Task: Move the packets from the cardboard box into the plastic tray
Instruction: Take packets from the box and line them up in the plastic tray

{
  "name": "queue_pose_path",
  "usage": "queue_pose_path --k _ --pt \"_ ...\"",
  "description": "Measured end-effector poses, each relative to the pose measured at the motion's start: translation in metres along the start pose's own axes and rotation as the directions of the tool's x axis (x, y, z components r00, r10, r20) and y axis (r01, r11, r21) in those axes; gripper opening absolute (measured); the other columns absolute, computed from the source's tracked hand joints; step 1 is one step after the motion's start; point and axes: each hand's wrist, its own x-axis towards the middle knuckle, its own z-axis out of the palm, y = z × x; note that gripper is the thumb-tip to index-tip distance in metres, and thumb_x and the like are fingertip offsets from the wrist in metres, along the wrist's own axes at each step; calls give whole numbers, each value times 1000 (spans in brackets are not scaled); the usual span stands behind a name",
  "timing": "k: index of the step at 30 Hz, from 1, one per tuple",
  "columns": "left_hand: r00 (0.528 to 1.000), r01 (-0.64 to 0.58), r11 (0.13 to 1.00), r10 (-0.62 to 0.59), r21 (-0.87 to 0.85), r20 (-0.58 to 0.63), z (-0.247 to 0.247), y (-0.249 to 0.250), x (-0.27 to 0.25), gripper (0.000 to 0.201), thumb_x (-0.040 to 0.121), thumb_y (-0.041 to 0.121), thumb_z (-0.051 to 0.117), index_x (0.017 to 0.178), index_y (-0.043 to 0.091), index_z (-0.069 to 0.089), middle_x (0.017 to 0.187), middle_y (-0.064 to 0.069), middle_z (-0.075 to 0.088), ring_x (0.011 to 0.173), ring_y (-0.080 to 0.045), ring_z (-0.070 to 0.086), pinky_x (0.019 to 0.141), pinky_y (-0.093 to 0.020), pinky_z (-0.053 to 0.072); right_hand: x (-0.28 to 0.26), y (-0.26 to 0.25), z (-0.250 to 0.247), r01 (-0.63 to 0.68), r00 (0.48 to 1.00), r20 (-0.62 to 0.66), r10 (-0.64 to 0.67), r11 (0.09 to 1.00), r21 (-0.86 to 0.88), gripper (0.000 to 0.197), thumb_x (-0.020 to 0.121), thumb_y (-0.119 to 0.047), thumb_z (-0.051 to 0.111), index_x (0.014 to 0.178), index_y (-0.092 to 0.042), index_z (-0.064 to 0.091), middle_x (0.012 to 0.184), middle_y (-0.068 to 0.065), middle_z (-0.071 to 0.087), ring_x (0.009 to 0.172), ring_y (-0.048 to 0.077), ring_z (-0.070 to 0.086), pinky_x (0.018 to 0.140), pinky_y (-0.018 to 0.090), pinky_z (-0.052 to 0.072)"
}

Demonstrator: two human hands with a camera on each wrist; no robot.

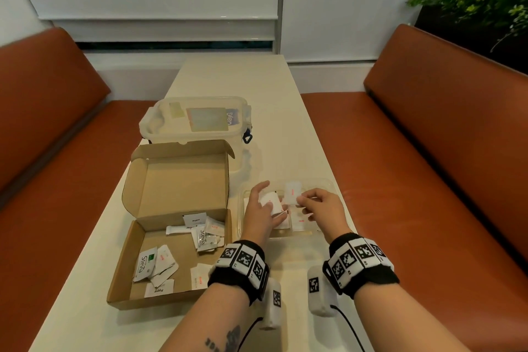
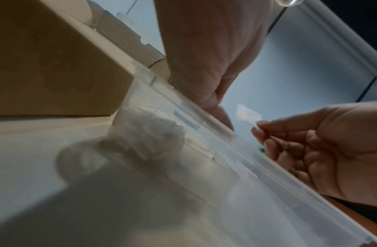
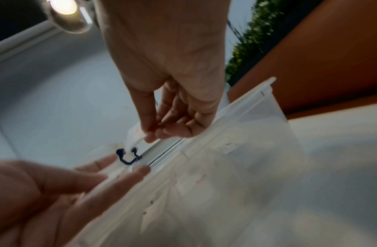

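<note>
Hovering over the plastic tray (image 1: 328, 184), our hands each carry a white packet: our left hand (image 1: 261, 213) holds one packet (image 1: 270, 201) against its loosely spread fingers, while our right hand (image 1: 321, 208) pinches another packet (image 1: 292, 191) at thumb and fingertips. More packets (image 1: 298, 220) lie in the tray beneath them. Left of the tray, the open cardboard box (image 1: 125, 274) still holds scattered packets (image 1: 148, 261) on the surface (image 1: 85, 294).

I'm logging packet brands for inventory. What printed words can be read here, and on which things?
"Stevia": white packet with green patch, front of brown cardboard box.
"Stevia": second white packet, box middle.
"Pepper": small white packet.
Red print on other packets, clear lidded container's label: unreadable.
</note>
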Motion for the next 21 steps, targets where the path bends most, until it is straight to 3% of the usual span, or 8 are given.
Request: queue_pose_path --k 2,5,9,11,13,15,18,21 --pt "1000 -6 998 7 70 -10 1 1 -1 44 93 -7 35 98 26 62 120 -14 55 100 -31 66 82 -40 57 0 -1 -1 -11 1000 -26 12 998 54 13 84 -7 66 74 -14 62 73 3 68 60 12 55 53 20 42" --pt "999 14 998 -16 58 40 7 2 -4 21 97 5 44 101 13 63 115 -15 59 97 -25 66 71 -24 57 -2 -4 0 -13 1000 -27 15 995 94 14 81 -9 69 70 -15 64 71 -2 65 61 9 51 56 21 39" --pt "994 -110 965 102 238 47 11 3 -6 18 95 14 54 105 2 62 110 -16 63 101 -26 64 79 -27 57 -3 -4 3 -20 1000 18 19 998 60 16 81 -11 70 67 -17 65 67 -9 63 64 6 52 60 19 39" --pt "990 -141 936 133 323 48 10 4 -6 15 95 13 53 100 3 62 106 -15 63 98 -26 64 79 -30 57 -1 -8 1 41 999 23 -40 997 -66 6 81 -14 71 83 -16 66 82 -6 64 76 11 55 68 21 41" --pt "986 -168 892 148 421 80 9 5 -5 11 94 13 53 94 7 63 100 -11 62 93 -25 65 79 -33 58 2 -15 -3 154 988 49 -146 963 -223 29 80 -18 72 107 -21 61 98 -8 60 84 12 55 74 21 41" --pt "981 -191 848 152 494 120 8 5 -5 10 95 15 53 92 13 62 96 -7 61 88 -23 65 80 -35 58 6 -27 -6 247 966 159 -203 904 -348 41 81 -18 70 119 -30 59 99 -11 58 80 8 53 68 15 40" --pt "978 -206 827 155 524 140 9 4 -6 9 95 17 53 92 15 62 90 -2 60 87 -23 63 83 -42 56 10 -34 -8 293 942 286 -173 838 -460 20 81 -11 64 95 -23 71 77 -14 61 69 -2 52 56 4 38" --pt "983 -184 836 150 517 107 8 1 -6 9 94 18 55 94 15 63 95 -4 61 90 -23 63 84 -43 55 9 -25 -12 252 954 263 -143 857 -450 9 78 -8 68 76 -17 69 68 -7 63 65 3 56 53 3 39"
